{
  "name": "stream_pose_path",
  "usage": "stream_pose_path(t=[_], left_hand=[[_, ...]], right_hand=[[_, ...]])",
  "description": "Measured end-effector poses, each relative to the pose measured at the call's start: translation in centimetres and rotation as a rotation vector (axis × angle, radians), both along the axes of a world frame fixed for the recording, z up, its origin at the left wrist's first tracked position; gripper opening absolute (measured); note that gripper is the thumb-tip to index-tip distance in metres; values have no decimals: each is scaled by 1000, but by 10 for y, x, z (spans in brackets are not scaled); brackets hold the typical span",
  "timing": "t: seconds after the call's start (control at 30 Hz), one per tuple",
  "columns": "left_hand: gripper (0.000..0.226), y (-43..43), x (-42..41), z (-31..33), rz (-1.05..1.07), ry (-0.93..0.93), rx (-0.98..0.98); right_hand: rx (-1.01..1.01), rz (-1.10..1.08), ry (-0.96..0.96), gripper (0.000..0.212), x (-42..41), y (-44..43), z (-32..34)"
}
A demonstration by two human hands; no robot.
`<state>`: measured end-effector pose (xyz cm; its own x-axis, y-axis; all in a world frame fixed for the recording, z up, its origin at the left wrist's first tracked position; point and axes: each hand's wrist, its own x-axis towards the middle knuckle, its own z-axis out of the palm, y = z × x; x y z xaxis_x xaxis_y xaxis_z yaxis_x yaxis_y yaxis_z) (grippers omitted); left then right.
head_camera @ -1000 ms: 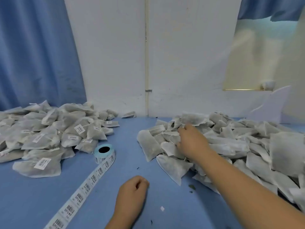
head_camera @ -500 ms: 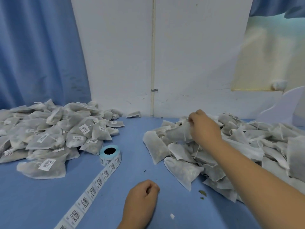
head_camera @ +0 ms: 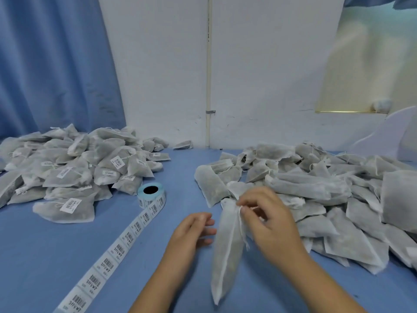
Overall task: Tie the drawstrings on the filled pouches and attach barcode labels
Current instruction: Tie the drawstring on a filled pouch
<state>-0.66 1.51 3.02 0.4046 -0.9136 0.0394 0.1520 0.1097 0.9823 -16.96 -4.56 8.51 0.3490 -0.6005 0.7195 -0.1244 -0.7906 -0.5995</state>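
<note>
A filled grey-white pouch hangs lengthwise over the blue table in front of me. My right hand pinches its white drawstring at the top end. My left hand hovers just left of the pouch with loosely spread fingers and holds nothing. A roll of barcode labels stands left of centre, its strip trailing toward the lower left.
A heap of unlabelled pouches fills the right side of the blue table. A heap of labelled, tied pouches lies at the left. A white wall and blue curtain stand behind.
My right hand pulled a pouch out of the right heap and brought it toward me. My left hand uncurled from a fist and rose beside the pouch.
</note>
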Motion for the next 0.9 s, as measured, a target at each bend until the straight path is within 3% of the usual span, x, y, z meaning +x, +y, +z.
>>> stream_pose_path(t=[0.1, 0.17, 0.27, 0.37, 0.5, 0.57, 0.67, 0.73, 0.9], left_hand=[[75, 10, -10, 2, -276, -81, -30], [88, 14, -16, 3, -354, -156, 13], [70, 16, -27, 6, -339, -202, 29], [54, 16, -31, 6, -168, -284, 2], [59, 18, -32, 7, 24, -602, -25], [64, 17, -30, 6, 63, -740, -13], [80, 18, -24, 2, 94, -833, 26], [86, 19, -21, 3, 106, -871, 36], [74, 20, -16, 4, 110, -947, 67]], right_hand=[[108, 31, -35, 17, 0, 11, -21], [169, 22, -85, 27, -1, 12, -29], [301, 10, -176, 36, -6, 10, -37], [498, -57, -242, 30, -12, 10, -46], [719, 38, -247, 18, -15, 13, -44], [703, 56, -129, 28, -16, 16, -42], [586, 68, 3, 8, -15, 23, -39], [522, 51, 64, 24, -16, 25, -40], [583, 38, -17, 31, -21, 19, -40]])
